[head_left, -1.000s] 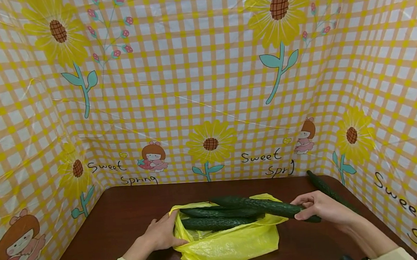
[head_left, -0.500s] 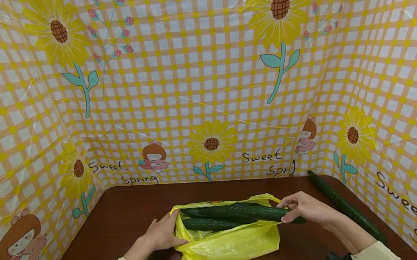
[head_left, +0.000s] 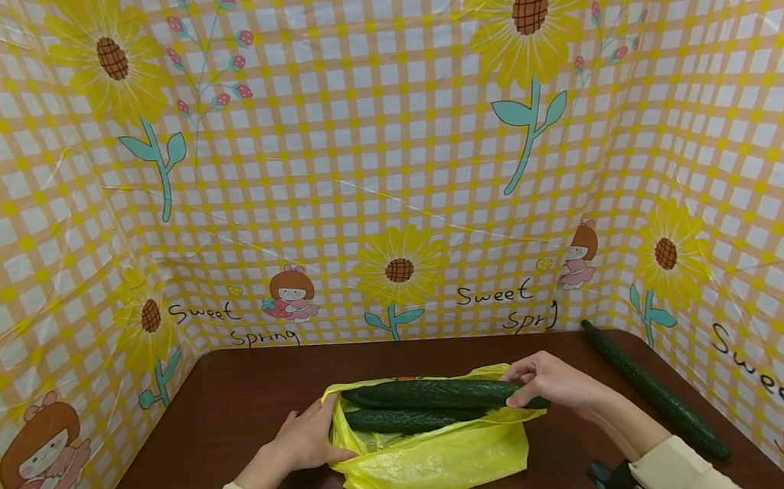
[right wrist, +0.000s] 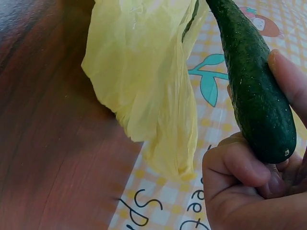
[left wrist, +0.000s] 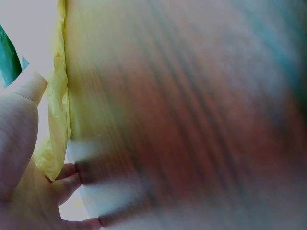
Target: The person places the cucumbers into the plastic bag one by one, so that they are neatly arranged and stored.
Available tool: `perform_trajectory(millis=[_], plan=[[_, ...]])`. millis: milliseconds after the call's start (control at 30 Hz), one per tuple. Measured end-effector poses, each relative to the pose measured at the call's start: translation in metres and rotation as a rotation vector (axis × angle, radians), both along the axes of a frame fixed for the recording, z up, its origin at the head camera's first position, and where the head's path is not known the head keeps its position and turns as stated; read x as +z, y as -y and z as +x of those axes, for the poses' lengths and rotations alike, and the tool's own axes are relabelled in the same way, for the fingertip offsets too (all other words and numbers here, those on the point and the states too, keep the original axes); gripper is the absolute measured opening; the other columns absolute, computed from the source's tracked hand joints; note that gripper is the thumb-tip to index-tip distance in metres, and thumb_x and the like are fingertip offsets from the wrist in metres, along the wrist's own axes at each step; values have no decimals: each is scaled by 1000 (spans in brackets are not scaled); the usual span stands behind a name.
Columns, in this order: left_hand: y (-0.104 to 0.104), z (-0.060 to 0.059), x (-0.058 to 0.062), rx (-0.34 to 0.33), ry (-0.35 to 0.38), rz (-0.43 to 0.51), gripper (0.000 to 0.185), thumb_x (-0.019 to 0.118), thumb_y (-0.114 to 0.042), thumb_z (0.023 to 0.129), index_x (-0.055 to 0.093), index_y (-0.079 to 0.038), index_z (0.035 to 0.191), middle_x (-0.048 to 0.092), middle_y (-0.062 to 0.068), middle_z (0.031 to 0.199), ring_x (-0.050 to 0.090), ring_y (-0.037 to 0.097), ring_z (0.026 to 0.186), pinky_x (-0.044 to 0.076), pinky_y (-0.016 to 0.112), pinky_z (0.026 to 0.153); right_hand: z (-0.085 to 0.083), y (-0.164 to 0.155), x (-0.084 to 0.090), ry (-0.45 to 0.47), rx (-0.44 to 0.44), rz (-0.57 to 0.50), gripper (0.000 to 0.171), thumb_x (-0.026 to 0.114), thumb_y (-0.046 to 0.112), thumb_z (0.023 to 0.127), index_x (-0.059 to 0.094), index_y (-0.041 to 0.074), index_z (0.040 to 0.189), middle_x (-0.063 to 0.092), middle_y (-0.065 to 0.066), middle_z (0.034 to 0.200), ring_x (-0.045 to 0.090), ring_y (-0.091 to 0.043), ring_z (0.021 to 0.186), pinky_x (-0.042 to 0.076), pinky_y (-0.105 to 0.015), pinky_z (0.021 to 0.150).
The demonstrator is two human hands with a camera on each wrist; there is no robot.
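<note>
Thin, crumpled yellow plastic bag [head_left: 436, 456], lying on the dark brown wooden table [head_left: 225, 411] at the near centre, mouth gaping upward and away from the person; left hand [head_left: 307, 439], fingers curled over the bag's left rim, pinching the film and holding the mouth wide; the left wrist view is blurred, showing only yellow film against the fingers; right hand [head_left: 548, 382], at the bag's right rim, fingers and thumb clasped round the blunt right end of a long dark green cucumber [head_left: 431, 395]; skin bumpy, dull-glossy, near black-green, body slim and almost straight; long axis lies left to right across the bag's mouth, roughly level, free end pointing left toward the left hand, most of its length inside the mouth; a second dark green cucumber [head_left: 399, 420] lies just below it inside the bag, parallel; a third long dark green cucumber [head_left: 655, 389] lies loose on the table well apart at far right, running diagonally along the sunflower-printed gingham backdrop [head_left: 385, 160].
</note>
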State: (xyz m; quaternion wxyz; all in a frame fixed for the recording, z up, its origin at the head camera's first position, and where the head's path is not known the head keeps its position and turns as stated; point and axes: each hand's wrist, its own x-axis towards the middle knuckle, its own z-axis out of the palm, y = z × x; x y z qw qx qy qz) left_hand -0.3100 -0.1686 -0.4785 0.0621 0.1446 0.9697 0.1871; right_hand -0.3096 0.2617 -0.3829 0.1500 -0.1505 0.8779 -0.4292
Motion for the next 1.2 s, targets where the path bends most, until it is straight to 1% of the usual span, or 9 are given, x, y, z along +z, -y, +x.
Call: perform_trajectory(millis=[200,300,433,533,600,733,933,1133,1200], plan=[[-3,1,1,-9,-6,5,113,81,-64,74,27,-10,157,42,19,155,46,38,140,26,73,109,-4,9,-3,-47,-3,6,43,78,16,85,69,-2,122,62,-19,132,57,-33,118,51,-50,91],[-4,1,1,-15,-14,13,114,80,-65,74,23,-14,159,43,19,154,47,38,139,26,73,109,-6,15,-4,-59,-11,8,43,78,15,84,68,-2,122,60,-9,85,49,-22,70,46,-37,64],[-4,0,0,-23,-27,20,116,80,-67,74,21,-17,160,44,18,154,47,38,138,27,75,107,-10,23,-6,-87,-16,30,45,79,16,83,69,-2,123,62,-12,86,53,-29,72,45,-36,62],[-4,-1,0,-24,-30,19,116,80,-66,74,20,-17,160,43,18,154,47,38,139,27,75,107,-13,27,-6,-125,-11,64,44,81,16,82,70,-2,121,63,-21,130,58,-37,115,53,-47,84],[-4,0,0,-20,-29,18,116,80,-65,74,20,-17,160,43,19,154,47,39,139,26,75,107,-17,29,-6,-134,-9,80,44,82,15,81,71,-3,120,64,-21,129,59,-37,116,53,-51,90],[-5,2,1,-12,-23,23,116,82,-63,74,20,-15,160,42,19,155,46,39,139,26,76,106,-22,33,-6,-138,-1,105,42,82,12,81,72,-3,119,68,-20,122,60,-24,83,52,-41,77],[-4,4,2,-7,-33,29,116,83,-62,74,20,-14,159,41,20,156,45,40,140,27,76,106,-31,39,-10,-148,5,138,38,80,9,82,73,-1,118,68,-6,69,18,-13,46,36,-31,56],[-4,6,2,4,-26,25,120,83,-61,74,17,-11,161,42,21,155,46,40,140,28,74,107,-40,43,-16,-158,4,162,36,79,7,81,75,1,116,74,-16,106,17,-12,46,33,-29,53],[-4,5,2,8,-21,29,121,83,-62,74,16,-11,161,44,21,154,46,40,139,28,74,107,-43,43,-18,-150,7,163,36,79,8,81,75,1,117,74,-20,94,17,-11,45,30,-28,51]])
